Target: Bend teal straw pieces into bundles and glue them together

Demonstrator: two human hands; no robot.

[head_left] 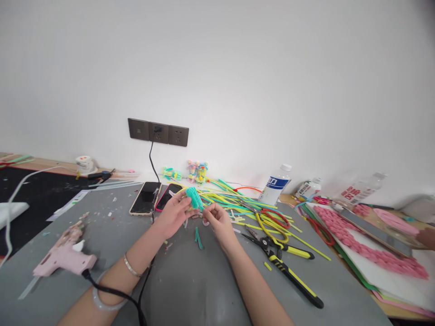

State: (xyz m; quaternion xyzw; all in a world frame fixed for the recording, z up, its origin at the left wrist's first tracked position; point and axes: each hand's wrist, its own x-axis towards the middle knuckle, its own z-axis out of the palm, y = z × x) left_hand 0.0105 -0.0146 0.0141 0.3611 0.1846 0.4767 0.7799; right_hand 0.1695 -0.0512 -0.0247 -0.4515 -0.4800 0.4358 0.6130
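Note:
My left hand (pixel 171 215) holds up a small ribbed block of teal fuzzy craft stems (pixel 194 198), gripping it at its left side and lower edge. At the block's lower right corner, the fingertips of my right hand (pixel 219 222) are pinched together; whatever lies between them is too small to make out. Two short teal pieces (pixel 198 238) lie on the grey tabletop (pixel 190 285) below my hands. Just behind are two phones, one black-screened (pixel 145 198) and one with a pink edge (pixel 166 195). Long yellow and green stems (pixel 224 199) spread out behind my right hand.
A pink glue gun (pixel 66 259) lies at left, its black cord under my left forearm. To the right are yellow-black pliers (pixel 283 258), scissors (pixel 272 219) and a water bottle (pixel 274 186). Small colourful figures (pixel 197 172) stand by the wall. Another person's hand (pixel 426 237) shows far right.

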